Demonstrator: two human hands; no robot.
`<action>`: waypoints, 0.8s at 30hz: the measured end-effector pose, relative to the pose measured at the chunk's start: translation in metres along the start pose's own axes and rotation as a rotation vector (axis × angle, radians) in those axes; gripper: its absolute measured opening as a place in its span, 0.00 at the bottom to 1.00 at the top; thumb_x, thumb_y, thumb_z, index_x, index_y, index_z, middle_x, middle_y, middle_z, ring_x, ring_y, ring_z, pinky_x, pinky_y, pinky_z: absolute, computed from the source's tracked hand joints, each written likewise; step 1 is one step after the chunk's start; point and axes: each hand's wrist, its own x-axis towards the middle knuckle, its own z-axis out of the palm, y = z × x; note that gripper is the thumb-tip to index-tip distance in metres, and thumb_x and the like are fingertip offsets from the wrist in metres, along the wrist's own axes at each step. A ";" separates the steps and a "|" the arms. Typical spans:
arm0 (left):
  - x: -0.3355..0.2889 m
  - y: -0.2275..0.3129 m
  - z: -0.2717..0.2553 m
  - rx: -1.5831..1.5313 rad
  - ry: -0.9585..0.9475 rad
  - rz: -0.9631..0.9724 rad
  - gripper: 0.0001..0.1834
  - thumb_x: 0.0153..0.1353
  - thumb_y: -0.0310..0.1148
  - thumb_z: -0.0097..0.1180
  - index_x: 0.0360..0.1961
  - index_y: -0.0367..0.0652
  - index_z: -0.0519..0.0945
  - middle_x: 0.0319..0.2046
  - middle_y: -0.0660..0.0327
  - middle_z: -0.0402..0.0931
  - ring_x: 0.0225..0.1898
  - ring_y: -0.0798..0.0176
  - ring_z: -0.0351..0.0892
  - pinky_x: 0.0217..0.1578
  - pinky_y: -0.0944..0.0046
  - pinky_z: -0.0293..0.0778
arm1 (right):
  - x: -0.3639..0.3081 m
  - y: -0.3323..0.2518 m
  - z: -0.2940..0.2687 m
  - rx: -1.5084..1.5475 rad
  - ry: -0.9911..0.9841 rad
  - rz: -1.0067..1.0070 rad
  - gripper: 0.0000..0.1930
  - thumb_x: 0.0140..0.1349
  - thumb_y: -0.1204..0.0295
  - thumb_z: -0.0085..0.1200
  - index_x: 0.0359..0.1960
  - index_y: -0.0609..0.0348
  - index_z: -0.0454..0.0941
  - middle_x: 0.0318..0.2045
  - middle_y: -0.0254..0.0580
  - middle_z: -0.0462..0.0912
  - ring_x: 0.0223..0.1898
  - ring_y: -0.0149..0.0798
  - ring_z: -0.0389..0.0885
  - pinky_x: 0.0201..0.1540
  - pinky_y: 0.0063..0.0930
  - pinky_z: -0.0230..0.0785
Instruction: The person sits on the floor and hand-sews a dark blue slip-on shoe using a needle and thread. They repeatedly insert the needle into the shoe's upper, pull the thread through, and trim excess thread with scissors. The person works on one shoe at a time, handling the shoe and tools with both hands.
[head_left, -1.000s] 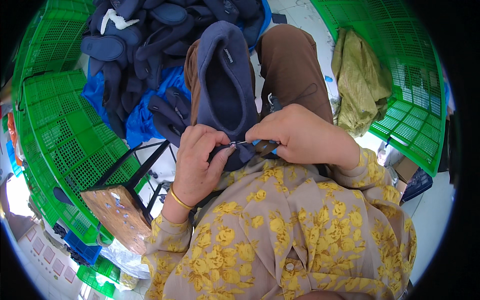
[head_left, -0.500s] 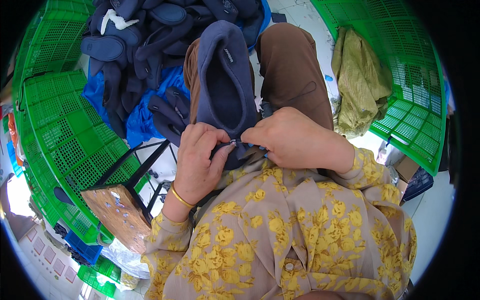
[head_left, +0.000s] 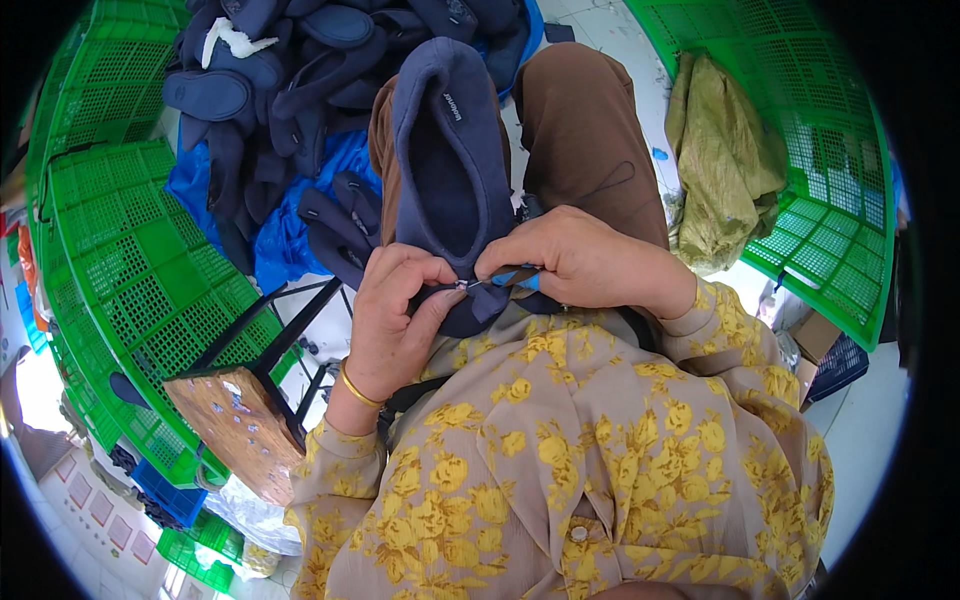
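1. One navy shoe (head_left: 478,140) lies lengthwise on the lap, over the left thigh; its far end is at the knee's edge, its near end by the shirt (head_left: 540,420).
2. Two hands meet at that near end. The left (head_left: 395,310) bends in from the near left, thumb and forefinger pinching the shoe's edge at one small pale bit (head_left: 462,285).
3. The right (head_left: 585,260) comes across, knuckles up and fingers curled, gripping one thin needle (head_left: 476,284) that points left; its tip appears to touch the pale bit.
4. One blue-and-dark thing (head_left: 525,282) sits beneath the right fingers.
5. One dark thread (head_left: 612,182) loops over the right thigh.
6. Beyond the left knee, one shoe pile (head_left: 300,90) overlaps too much to count; one white scrap (head_left: 235,42) tops it.
7. One olive sack (head_left: 722,165) stands right.
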 end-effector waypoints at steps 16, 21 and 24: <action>0.001 -0.001 0.002 -0.022 0.001 0.022 0.09 0.51 0.20 0.64 0.34 0.39 0.79 0.33 0.62 0.72 0.34 0.65 0.69 0.36 0.70 0.66 | 0.001 0.004 0.002 -0.043 0.036 -0.057 0.19 0.49 0.84 0.52 0.44 0.55 0.82 0.29 0.51 0.83 0.33 0.54 0.82 0.37 0.41 0.73; 0.002 -0.001 0.003 -0.007 0.006 0.018 0.09 0.50 0.19 0.64 0.33 0.39 0.79 0.33 0.62 0.72 0.34 0.65 0.68 0.36 0.70 0.66 | 0.003 0.003 0.003 -0.033 0.023 -0.059 0.18 0.50 0.85 0.52 0.43 0.55 0.80 0.28 0.51 0.82 0.33 0.53 0.82 0.36 0.41 0.73; 0.001 -0.001 0.005 -0.001 0.026 0.032 0.10 0.50 0.19 0.64 0.33 0.39 0.79 0.33 0.62 0.72 0.34 0.64 0.68 0.36 0.69 0.67 | 0.002 0.003 0.007 -0.043 0.045 -0.051 0.15 0.51 0.84 0.52 0.40 0.56 0.79 0.27 0.50 0.82 0.32 0.54 0.82 0.35 0.40 0.73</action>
